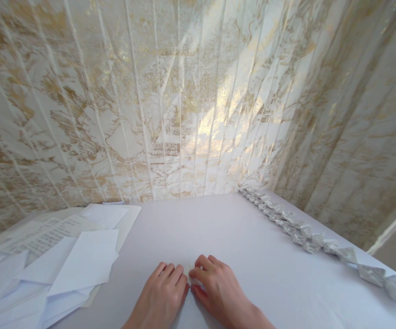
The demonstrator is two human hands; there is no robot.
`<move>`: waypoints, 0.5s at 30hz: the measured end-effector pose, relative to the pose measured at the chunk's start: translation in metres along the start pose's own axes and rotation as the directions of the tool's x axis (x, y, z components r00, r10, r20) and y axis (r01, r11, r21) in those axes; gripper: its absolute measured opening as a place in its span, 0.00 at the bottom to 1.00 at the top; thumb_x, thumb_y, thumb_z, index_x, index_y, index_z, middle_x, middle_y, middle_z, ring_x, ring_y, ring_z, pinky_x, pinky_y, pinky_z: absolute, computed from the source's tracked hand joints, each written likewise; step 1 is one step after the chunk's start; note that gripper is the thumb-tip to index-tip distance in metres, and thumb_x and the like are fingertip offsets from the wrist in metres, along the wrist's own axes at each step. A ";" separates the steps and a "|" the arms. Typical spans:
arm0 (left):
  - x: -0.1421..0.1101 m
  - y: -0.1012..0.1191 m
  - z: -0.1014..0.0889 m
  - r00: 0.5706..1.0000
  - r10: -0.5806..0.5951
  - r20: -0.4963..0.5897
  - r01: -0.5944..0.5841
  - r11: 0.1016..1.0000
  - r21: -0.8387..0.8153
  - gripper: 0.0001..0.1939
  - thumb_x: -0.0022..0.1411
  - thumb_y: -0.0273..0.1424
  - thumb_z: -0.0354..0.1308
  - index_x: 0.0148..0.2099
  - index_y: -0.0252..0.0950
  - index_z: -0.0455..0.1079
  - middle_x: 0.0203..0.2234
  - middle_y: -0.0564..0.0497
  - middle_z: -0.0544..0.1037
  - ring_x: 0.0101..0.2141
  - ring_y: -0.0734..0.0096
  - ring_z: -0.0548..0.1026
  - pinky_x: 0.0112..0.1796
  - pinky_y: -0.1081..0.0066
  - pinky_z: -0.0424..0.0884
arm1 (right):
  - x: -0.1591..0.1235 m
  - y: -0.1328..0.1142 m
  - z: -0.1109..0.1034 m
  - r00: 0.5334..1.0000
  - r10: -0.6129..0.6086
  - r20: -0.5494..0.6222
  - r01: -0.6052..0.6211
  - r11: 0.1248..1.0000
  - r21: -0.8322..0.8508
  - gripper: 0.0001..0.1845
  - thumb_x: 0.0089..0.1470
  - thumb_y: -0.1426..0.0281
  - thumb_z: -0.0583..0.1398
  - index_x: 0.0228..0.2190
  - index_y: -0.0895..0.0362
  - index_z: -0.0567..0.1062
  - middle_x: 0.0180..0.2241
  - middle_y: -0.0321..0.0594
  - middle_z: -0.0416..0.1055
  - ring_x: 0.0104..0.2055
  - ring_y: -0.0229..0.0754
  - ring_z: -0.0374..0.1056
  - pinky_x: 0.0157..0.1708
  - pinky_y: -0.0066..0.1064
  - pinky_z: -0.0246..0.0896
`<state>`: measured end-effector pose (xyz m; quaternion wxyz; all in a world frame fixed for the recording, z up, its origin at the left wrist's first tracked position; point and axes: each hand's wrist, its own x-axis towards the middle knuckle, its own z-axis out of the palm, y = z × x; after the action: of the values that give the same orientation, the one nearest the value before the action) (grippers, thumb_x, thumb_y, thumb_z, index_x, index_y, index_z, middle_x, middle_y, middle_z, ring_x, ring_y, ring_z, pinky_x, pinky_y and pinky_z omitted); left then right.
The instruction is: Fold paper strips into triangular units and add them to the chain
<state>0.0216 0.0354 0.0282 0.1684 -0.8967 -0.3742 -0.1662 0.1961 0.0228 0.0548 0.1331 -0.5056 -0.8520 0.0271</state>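
Observation:
My left hand [165, 289] and my right hand [217, 287] meet at the front middle of the white table [184, 228]. A small piece of white paper [190, 276] shows in the narrow gap between them. Curled fingers of my right hand pinch it near its upper end. My left hand lies bent beside it, the fingertips closed against the paper's left edge. Most of the paper is covered by my hands, so its full shape is hidden.
A loose heap of white paper sheets [84, 260] lies at the left, with a printed sheet [43, 235] among them. Rows of small folded paper pieces [316, 240] run along the right table edge. Gold-patterned curtains [170, 114] hang behind the table and at the right.

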 end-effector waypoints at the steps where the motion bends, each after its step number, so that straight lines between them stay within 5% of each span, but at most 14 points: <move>1: 0.000 0.000 0.000 1.000 -0.002 -0.002 0.002 1.000 -0.005 0.13 0.59 0.16 0.53 0.30 0.37 0.71 0.27 0.52 0.77 0.29 0.62 0.74 0.34 0.63 0.63 | 0.000 0.001 0.001 1.000 -0.002 -0.005 0.002 1.000 0.001 0.08 0.53 0.76 0.63 0.35 0.53 0.77 0.39 0.39 0.75 0.39 0.44 0.70 0.37 0.30 0.64; 12: 0.003 -0.003 -0.007 0.996 -0.085 -0.021 0.081 0.984 -0.160 0.13 0.63 0.20 0.49 0.29 0.38 0.69 0.25 0.51 0.76 0.27 0.60 0.75 0.31 0.61 0.69 | 0.002 0.005 0.010 0.994 -0.027 -0.108 0.031 0.999 0.041 0.08 0.50 0.80 0.63 0.29 0.55 0.75 0.34 0.37 0.74 0.35 0.43 0.70 0.31 0.28 0.61; 15: 0.000 0.002 -0.007 0.980 -0.195 -0.029 0.179 0.940 -0.290 0.05 0.64 0.29 0.53 0.41 0.39 0.69 0.32 0.50 0.77 0.33 0.62 0.76 0.33 0.65 0.72 | 0.002 0.008 0.007 0.988 -0.035 -0.151 0.043 0.998 0.055 0.09 0.52 0.82 0.60 0.29 0.56 0.72 0.33 0.39 0.73 0.34 0.42 0.68 0.32 0.29 0.62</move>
<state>0.0217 0.0312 0.0340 0.0314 -0.8668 -0.4248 -0.2593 0.2000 0.0286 0.0467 0.2121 -0.4854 -0.8481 0.0110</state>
